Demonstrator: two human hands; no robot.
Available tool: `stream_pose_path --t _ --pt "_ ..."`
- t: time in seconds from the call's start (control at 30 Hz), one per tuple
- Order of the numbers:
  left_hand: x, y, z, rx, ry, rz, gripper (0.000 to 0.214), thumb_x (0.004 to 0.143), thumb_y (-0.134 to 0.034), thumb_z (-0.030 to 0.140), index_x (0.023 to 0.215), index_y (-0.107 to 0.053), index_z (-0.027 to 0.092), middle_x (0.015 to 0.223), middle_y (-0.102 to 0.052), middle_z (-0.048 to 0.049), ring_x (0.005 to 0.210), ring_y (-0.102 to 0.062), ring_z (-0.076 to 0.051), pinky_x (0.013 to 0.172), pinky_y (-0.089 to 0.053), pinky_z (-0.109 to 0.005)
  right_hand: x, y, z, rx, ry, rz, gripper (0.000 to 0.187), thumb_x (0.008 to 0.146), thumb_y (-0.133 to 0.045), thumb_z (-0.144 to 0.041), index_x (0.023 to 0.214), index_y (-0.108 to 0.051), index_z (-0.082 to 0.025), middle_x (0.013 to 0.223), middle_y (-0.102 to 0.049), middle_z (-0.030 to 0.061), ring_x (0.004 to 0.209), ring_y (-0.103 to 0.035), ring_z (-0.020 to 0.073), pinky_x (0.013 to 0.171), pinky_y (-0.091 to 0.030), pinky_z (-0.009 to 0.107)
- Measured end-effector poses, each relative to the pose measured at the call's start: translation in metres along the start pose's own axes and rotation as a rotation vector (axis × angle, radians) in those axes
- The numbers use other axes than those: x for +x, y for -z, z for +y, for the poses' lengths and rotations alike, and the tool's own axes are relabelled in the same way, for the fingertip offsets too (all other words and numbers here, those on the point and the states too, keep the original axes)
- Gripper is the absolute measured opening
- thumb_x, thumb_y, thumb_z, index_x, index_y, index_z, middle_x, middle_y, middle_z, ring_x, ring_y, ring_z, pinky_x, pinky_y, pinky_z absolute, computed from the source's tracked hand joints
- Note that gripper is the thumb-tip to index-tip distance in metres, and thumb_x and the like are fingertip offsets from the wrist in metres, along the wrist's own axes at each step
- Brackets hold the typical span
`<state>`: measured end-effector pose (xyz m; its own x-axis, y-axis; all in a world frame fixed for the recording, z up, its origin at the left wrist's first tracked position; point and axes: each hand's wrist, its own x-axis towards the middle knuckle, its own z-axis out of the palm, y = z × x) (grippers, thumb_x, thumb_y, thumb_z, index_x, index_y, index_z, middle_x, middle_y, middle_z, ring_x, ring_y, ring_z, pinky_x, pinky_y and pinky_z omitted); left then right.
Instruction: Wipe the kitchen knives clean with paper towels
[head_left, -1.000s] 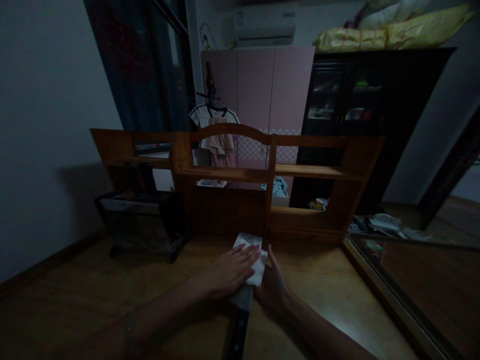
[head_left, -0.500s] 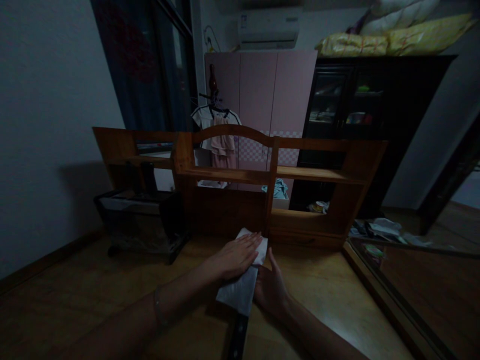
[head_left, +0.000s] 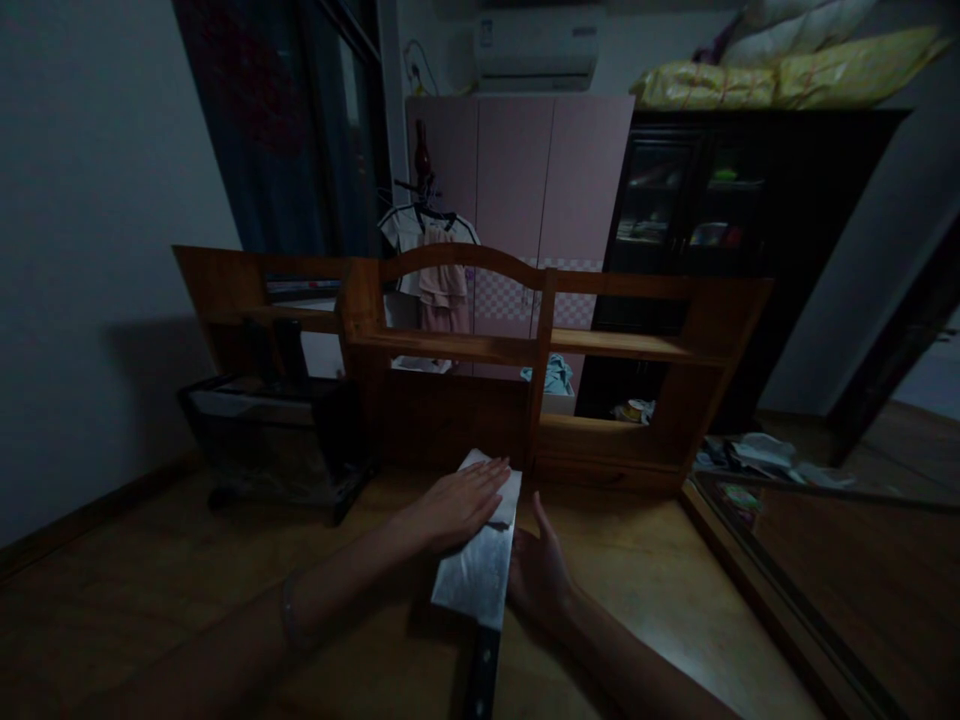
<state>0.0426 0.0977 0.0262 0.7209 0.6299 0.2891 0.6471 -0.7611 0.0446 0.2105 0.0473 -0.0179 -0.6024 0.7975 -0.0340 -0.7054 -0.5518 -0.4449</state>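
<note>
Above the tabletop [head_left: 637, 560], outstretched left fingers [head_left: 484, 481] press tissue [head_left: 507, 505] onto cleaver [head_left: 476, 577].

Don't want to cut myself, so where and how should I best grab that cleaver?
Probably by its black handle, from the near side: it points back toward the person and no hand covers it, whereas the broad blade stretches forward, the left hand lying over a white wipe on its far part.

Left hand [head_left: 463, 505]: palm down, flattened, fingers extended together and angled forward-right. Right hand [head_left: 546, 580]: just beside it, thumb raised, remaining fingers largely hidden. Left forearm [head_left: 349, 578] and right forearm [head_left: 634, 655] bare, converging forward.
</note>
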Motion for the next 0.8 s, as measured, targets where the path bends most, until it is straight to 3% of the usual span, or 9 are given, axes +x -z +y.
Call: stream_pose_path --t 0.33,0.5,0.63,0.7,0.8 --pt "-0.026 0.013 -0.020 0.028 -0.020 -0.037 0.052 0.100 -0.024 0.038 0.148 -0.025 0.019 0.154 -0.022 -0.0048 0.142 -0.021 -0.018 0.117 -0.018 -0.037 -0.002 -0.006 -0.001 -0.011 -0.019 -0.019 0.069 0.084 -0.043 -0.069 0.114 -0.061 -0.009 0.103 -0.069 0.0164 0.098 -0.064 0.0300 0.089 -0.045 0.047" --pt "-0.046 0.029 0.015 -0.031 -0.151 -0.121 0.051 0.100 -0.026 0.035 0.149 -0.023 0.020 0.154 -0.023 -0.0045 0.141 -0.022 -0.020 0.117 -0.018 -0.036 -0.002 -0.001 -0.001 -0.040 -0.022 -0.024 0.068 0.085 -0.042 -0.069 0.112 -0.062 -0.009 0.096 -0.071 0.0148 0.093 -0.066 0.0282 0.087 -0.046 0.045" --pt "-0.056 0.046 0.051 -0.132 -0.362 -0.224 0.054 0.100 -0.027 0.033 0.150 -0.017 0.017 0.151 -0.029 -0.0070 0.140 -0.025 -0.020 0.118 -0.017 -0.036 0.000 0.008 -0.002 -0.055 -0.058 -0.012 0.072 0.086 -0.040 -0.069 0.098 -0.066 -0.003 0.075 -0.070 0.0147 0.079 -0.068 0.0279 0.080 -0.049 0.043" --pt "-0.054 0.049 0.056 -0.157 -0.415 -0.237 0.056 0.099 -0.030 0.036 0.150 -0.017 0.018 0.150 -0.032 -0.0074 0.139 -0.029 -0.021 0.118 -0.017 -0.036 0.000 0.009 -0.002 -0.061 -0.069 -0.009 0.073 0.086 -0.040 -0.069 0.096 -0.066 -0.001 0.074 -0.069 0.0162 0.078 -0.068 0.0289 0.078 -0.050 0.044" --pt "-0.044 0.043 0.043 -0.118 -0.340 -0.190 0.058 0.098 -0.031 0.042 0.150 -0.018 0.020 0.151 -0.030 -0.0076 0.139 -0.029 -0.022 0.117 -0.017 -0.039 -0.001 0.005 -0.002 -0.045 -0.027 -0.012 0.070 0.085 -0.041 -0.069 0.106 -0.064 -0.007 0.088 -0.071 0.0155 0.087 -0.067 0.0293 0.082 -0.048 0.046"
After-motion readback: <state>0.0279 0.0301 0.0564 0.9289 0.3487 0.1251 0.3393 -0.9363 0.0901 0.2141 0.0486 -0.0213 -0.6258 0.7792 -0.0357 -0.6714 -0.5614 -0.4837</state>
